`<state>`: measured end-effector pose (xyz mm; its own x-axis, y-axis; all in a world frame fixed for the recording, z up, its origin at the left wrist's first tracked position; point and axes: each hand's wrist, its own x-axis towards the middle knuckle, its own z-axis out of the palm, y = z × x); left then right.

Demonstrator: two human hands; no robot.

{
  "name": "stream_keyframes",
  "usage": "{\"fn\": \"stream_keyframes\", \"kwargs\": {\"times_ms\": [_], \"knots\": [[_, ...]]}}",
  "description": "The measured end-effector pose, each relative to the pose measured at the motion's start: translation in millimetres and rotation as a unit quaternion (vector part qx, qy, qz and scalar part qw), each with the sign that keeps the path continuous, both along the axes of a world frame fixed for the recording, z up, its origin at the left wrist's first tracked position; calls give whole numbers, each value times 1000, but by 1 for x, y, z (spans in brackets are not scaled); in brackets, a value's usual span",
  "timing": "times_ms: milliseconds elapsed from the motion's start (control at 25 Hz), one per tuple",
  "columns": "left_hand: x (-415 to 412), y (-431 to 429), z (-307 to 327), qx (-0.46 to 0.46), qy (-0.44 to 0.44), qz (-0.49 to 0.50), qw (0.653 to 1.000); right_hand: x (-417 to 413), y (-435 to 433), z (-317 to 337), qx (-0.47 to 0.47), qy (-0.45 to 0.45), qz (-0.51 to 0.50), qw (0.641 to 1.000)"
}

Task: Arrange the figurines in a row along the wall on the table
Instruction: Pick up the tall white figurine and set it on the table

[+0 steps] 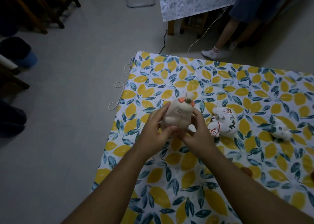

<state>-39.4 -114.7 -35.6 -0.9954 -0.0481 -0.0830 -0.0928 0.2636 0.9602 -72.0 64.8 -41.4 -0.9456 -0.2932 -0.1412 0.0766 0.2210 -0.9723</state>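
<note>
A white figurine with orange ears (177, 113) is held above the table between both hands. My left hand (153, 130) grips its left side and my right hand (197, 133) grips its right side and base. To its right a white painted cat figurine (223, 123) lies on its side on the lemon-print tablecloth (195, 181). Further right a small white and dark figurine (280, 130) also lies on the cloth.
The table's left edge runs diagonally beside grey floor. A white cord (119, 94) loops off that edge. Another person's legs (224, 35) stand past the far edge, by a second cloth-covered table (192, 1). Dark wooden chairs (34, 8) stand at far left.
</note>
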Motion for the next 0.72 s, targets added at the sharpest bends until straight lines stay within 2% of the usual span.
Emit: {"fn": "stream_keyframes", "kwargs": {"times_ms": [280, 480, 720], "knots": [[1, -2, -6, -18, 10, -33, 999, 10, -4, -8, -9, 7, -29, 1000], [4, 4, -9, -36, 27, -23, 999, 7, -1, -11, -5, 18, -9, 1000], [10, 12, -1, -40, 16, 3, 999, 5, 3, 9, 68, 24, 12, 997]]}}
